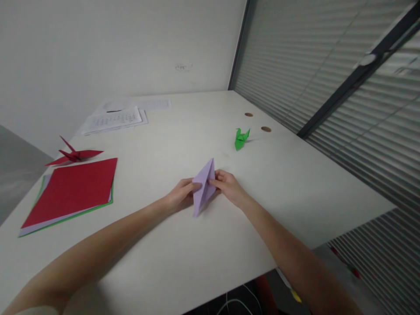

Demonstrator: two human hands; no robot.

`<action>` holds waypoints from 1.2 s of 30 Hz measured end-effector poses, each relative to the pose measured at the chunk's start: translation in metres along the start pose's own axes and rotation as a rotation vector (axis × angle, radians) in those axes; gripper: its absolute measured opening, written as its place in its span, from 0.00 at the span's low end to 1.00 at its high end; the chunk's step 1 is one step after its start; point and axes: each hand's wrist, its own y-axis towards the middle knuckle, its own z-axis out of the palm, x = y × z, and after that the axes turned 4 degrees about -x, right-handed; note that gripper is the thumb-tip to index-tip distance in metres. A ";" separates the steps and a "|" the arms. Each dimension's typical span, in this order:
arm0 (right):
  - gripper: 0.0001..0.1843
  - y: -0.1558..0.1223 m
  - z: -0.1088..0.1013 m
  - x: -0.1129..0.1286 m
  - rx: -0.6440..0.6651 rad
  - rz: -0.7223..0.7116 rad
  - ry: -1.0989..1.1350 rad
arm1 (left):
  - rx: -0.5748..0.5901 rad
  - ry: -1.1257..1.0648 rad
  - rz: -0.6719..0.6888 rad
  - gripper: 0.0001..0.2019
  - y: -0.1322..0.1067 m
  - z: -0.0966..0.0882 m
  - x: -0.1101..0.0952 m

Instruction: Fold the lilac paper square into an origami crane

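Observation:
A lilac sheet folded into a long kite shape [204, 186] stands on edge on the white table [183, 258]. My left hand [180, 195] pinches its left side with closed fingers. My right hand [229, 187] pinches its right side, fingers curled against the paper. Both forearms reach in from the near edge.
A stack of coloured sheets, red on top [70, 190], lies at the left, with a red paper crane [74, 154] behind it. A green paper crane [241, 138] stands at the right. White printed papers [114, 119] lie at the back. Window blinds [328, 87] run along the right.

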 end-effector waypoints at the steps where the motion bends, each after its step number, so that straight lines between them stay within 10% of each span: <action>1: 0.22 0.000 -0.001 0.000 -0.002 0.002 0.010 | -0.031 0.072 0.033 0.20 0.000 0.000 -0.002; 6: 0.27 0.004 -0.012 0.002 -0.147 -0.077 -0.181 | -0.214 0.345 0.109 0.32 0.005 -0.010 -0.012; 10: 0.30 0.002 -0.027 0.013 -0.477 -0.546 -0.598 | -0.082 0.634 0.145 0.38 0.006 -0.021 -0.015; 16: 0.18 -0.002 -0.026 0.010 0.233 -0.771 -1.055 | -0.105 1.197 0.535 0.31 0.001 -0.021 -0.010; 24: 0.14 0.001 -0.025 -0.001 0.158 -0.746 -1.242 | 0.194 1.131 0.649 0.16 0.003 -0.021 -0.008; 36: 0.11 0.006 -0.028 -0.002 0.320 -0.736 -1.150 | 0.123 1.201 0.793 0.11 0.013 -0.033 0.004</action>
